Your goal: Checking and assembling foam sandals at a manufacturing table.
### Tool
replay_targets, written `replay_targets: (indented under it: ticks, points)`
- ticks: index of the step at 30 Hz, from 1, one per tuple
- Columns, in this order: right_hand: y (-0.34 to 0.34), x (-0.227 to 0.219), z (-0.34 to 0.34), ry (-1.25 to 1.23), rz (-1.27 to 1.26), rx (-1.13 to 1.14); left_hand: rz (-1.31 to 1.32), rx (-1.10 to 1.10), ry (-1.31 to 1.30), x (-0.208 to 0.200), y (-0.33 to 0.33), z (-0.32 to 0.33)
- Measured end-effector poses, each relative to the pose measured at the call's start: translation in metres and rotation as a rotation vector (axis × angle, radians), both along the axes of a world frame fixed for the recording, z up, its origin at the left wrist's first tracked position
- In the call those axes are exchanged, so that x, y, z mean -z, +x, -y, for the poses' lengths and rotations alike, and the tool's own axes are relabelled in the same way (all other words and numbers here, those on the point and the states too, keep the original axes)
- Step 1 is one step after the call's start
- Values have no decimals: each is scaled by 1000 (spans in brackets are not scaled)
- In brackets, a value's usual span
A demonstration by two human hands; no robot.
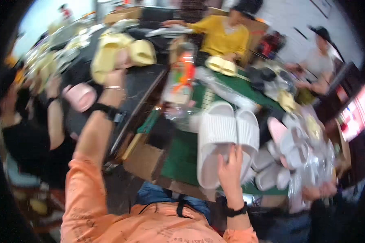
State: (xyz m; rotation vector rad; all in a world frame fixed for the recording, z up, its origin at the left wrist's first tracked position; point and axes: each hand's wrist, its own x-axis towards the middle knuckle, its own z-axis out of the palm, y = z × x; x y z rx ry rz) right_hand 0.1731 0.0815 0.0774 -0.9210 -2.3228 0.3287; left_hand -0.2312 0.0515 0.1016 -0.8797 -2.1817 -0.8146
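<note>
At the centre right, my right hand (230, 167) grips a pair of white slide sandals (217, 131) with ribbed straps. Its fingers lie at the inner edges of the two soles, toes pointing away from me. My left arm stretches far forward over the black work surface. There my left hand (116, 77) is among pale yellow slides (104, 60), close to a small pink shape; blur and the slides hide its fingers. Just left of my left forearm sits a pink slide (81, 97).
A green tabletop (181, 156) lies under the white pair. Wrapped slides (294, 148) crowd its right side. A cardboard box (145, 160) stands between the surfaces. A person in yellow (225, 36) sits across, another (320, 60) at far right; a co-worker's arm (54, 117) reaches in at left.
</note>
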Motion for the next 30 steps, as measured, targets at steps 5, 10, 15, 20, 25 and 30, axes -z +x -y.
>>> replay_targets:
  ticks: [5, 10, 15, 20, 25, 30]
  points:
    - [19, -79, -50, 272, -167, 108, 755, 275, 412, 69, -206, 180]
    - [105, -138, -142, 313, -159, 449, 389, 90, -352, 48, -149, 136]
    - [193, -124, -244, 214, -8, 689, 1459, -220, 530, 71, -211, 100]
    - [193, -88, -269, -287, 255, 802, 1337, 179, 1169, 90, -239, 114]
    - [173, -101, -228, 128, 354, 998, 1275, 626, 1493, 39, -124, 83]
    - [111, -106, -146, 576, 208, 620, 1311, 1016, 1438, -10, 16, 79]
